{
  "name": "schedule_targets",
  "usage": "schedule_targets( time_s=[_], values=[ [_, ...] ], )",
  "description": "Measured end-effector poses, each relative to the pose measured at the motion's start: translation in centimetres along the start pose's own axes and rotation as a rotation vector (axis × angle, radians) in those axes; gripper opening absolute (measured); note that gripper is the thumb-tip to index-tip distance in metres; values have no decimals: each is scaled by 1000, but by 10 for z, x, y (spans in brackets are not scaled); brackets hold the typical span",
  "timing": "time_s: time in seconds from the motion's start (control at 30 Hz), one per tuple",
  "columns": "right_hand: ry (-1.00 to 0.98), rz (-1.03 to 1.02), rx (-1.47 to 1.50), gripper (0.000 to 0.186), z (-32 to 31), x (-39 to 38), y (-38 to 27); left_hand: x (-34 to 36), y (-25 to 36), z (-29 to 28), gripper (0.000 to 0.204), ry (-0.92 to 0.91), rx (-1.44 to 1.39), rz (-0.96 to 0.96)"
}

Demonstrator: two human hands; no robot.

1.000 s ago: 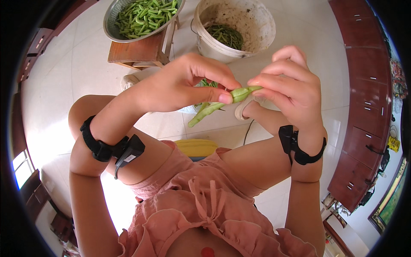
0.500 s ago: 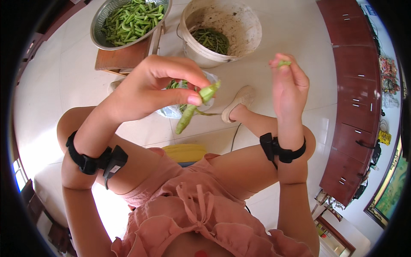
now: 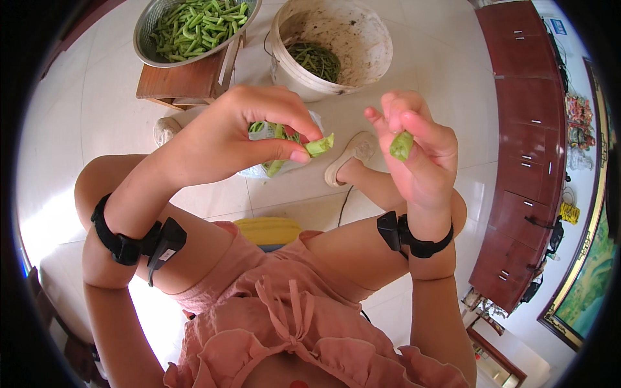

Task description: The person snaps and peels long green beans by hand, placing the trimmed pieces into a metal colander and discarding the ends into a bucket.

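My left hand pinches a short piece of green bean between thumb and forefinger, its broken end pointing right. Across from it, my right hand has closed on another bean piece, which lies against the thumb with its broken end showing. The two pieces are apart. Below and behind my left hand, a clear plastic bag on the floor has whole green beans in it, partly hidden by the hand.
A metal colander of snapped bean pieces rests on a wooden stool at the far left. Beside it stands a dirty white bucket with thin green scraps inside. Dark red cabinets line the right wall.
My right hand has moved left and lower, and a larger bean piece shows in it instead of a tiny bit. The length of bean that hung below my left fingers is gone from there.
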State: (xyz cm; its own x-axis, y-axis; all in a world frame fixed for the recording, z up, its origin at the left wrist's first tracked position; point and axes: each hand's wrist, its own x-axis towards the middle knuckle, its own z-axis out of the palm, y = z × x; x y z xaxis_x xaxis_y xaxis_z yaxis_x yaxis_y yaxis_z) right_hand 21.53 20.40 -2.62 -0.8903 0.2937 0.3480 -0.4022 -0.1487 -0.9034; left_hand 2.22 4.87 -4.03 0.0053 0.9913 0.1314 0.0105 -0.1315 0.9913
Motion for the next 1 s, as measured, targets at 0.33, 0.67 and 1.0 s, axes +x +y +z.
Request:
schedule_targets(
  time_s=[0.33, 0.67, 1.0],
  values=[
    [-72, -42, 252, 39, 10, 18, 6, -3, -7, 0, 20, -19, 68, 74],
    [268, -67, -91, 28, 14, 58, -1, -3, -1, 2, 16, -7, 138, 71],
    [-37, 7, -746, 26, -7, 162, 106, -5, -4, -14, 21, 63, 153, -65]
  ],
)
